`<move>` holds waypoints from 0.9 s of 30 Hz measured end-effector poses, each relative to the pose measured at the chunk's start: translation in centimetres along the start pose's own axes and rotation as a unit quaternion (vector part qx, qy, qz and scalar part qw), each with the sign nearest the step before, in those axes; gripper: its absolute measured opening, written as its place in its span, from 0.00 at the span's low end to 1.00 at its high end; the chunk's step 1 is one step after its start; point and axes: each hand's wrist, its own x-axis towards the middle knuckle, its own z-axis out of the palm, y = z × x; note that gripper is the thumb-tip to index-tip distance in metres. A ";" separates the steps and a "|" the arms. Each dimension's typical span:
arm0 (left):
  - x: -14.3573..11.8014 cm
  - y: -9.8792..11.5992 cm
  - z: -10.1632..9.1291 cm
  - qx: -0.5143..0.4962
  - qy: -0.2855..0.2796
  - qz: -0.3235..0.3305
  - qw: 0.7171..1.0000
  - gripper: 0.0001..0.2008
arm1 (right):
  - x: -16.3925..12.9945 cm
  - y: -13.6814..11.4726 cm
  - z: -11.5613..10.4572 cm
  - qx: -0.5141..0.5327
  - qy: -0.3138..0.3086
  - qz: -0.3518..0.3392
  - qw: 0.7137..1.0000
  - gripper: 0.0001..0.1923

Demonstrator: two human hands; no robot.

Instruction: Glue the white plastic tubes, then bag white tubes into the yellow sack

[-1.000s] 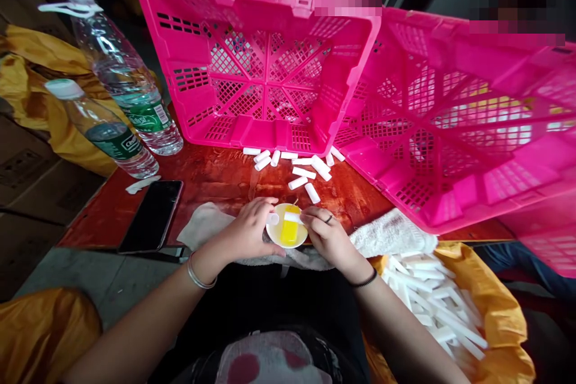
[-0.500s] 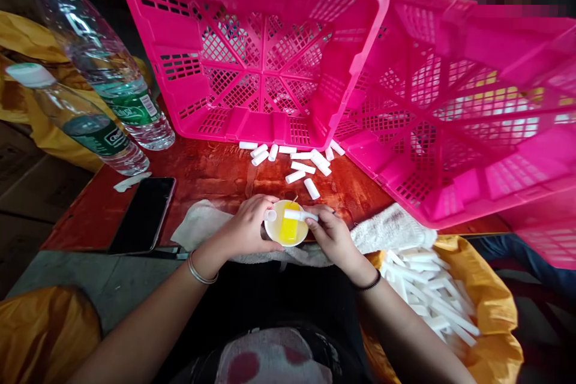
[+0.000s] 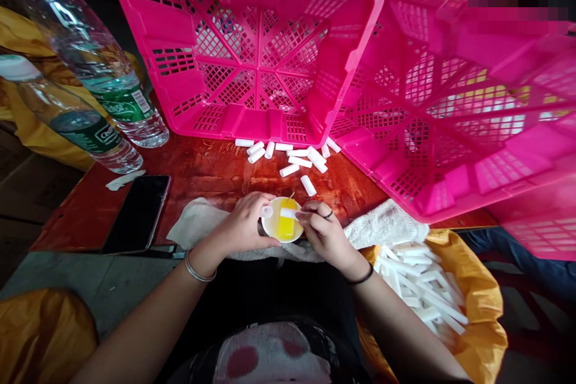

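A small white bowl (image 3: pixel 269 230) with something yellow (image 3: pixel 286 228) in it stands at the near edge of the red table. A thin stick (image 3: pixel 292 195) pokes up from its far rim. My left hand (image 3: pixel 243 223) curls at the bowl's left side, closed on a short white tube (image 3: pixel 266 212) whose round end faces the bowl. Its thumb lies along the near rim; whether it also grips the bowl I cannot tell. My right hand (image 3: pixel 324 229) pinches a slim white tube (image 3: pixel 288 213), held level over the yellow stuff. Several loose white tubes (image 3: pixel 308 185) lie beyond the bowl.
Two pink crates (image 3: pixel 258 123) (image 3: pixel 405 192) stand tilted at the back and right. Water bottles (image 3: pixel 126 102) and a phone (image 3: pixel 137 213) are at left. A white towel (image 3: pixel 387 225) lies along the table edge, above a yellow sack (image 3: pixel 488 306) of white tubes (image 3: pixel 427 282).
The slim tube in my right hand shows less of its length, and those fingers have curled further around it. My left hand keeps its hold. The whole view has shifted slightly.
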 end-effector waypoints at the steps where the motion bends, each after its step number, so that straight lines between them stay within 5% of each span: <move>1: 0.0 0.0 0.0 -0.002 0.000 -0.003 1.000 0.38 | -0.1 0.0 0.0 0.014 0.000 0.023 1.000 0.10; 4: 0.0 -0.1 0.0 -0.006 0.004 -0.002 1.000 0.38 | -0.4 0.6 0.2 0.018 0.001 0.065 0.998 0.12; 10: -0.1 -0.2 -0.1 0.062 0.020 0.042 0.997 0.36 | -0.6 1.2 0.0 -0.031 0.049 -0.056 0.997 0.09; 15: 0.6 1.8 -1.5 0.118 0.024 0.019 0.993 0.08 | 0.7 -1.7 -1.0 0.106 0.120 0.072 0.984 0.09; 23: 1.2 6.2 -4.2 0.289 0.001 0.105 0.952 0.11 | 2.5 -5.3 -3.0 0.146 0.022 0.138 0.979 0.15; 27: 1.2 8.0 -3.7 0.271 -0.005 0.095 0.958 0.12 | 3.5 -5.8 -3.3 0.092 0.042 0.154 0.983 0.26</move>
